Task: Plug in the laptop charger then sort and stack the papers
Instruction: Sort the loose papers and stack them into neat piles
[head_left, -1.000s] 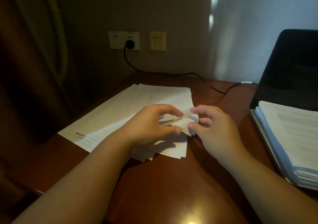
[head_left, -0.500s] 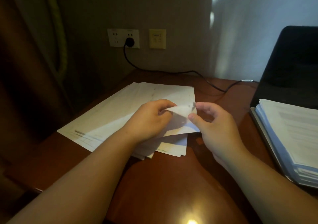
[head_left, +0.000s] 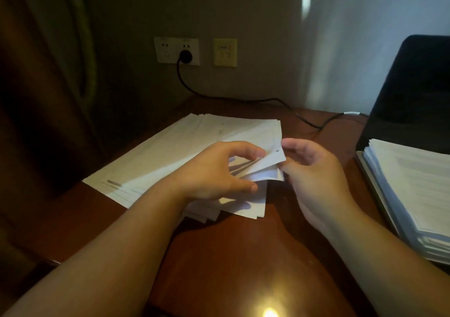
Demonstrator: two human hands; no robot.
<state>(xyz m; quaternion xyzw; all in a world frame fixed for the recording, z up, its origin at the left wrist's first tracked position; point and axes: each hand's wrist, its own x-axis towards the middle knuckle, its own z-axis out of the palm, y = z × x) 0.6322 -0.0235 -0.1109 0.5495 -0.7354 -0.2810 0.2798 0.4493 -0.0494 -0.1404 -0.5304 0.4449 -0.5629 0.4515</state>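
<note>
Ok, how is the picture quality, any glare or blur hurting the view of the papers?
Head view: dim overall; a glare spot on the desk at the bottom edge; the hands cast shadows on the loose papers; the right stack is blurred, its print unreadable.

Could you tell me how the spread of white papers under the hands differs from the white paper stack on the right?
The loose spread of white papers lies fanned and uneven on the brown wooden desk; the thick white paper stack sits squared on the open black laptop. The spread is thin, the stack tall. The left hand and right hand grip the spread's corner; the stack is untouched. Both are white printed sheets.
</note>
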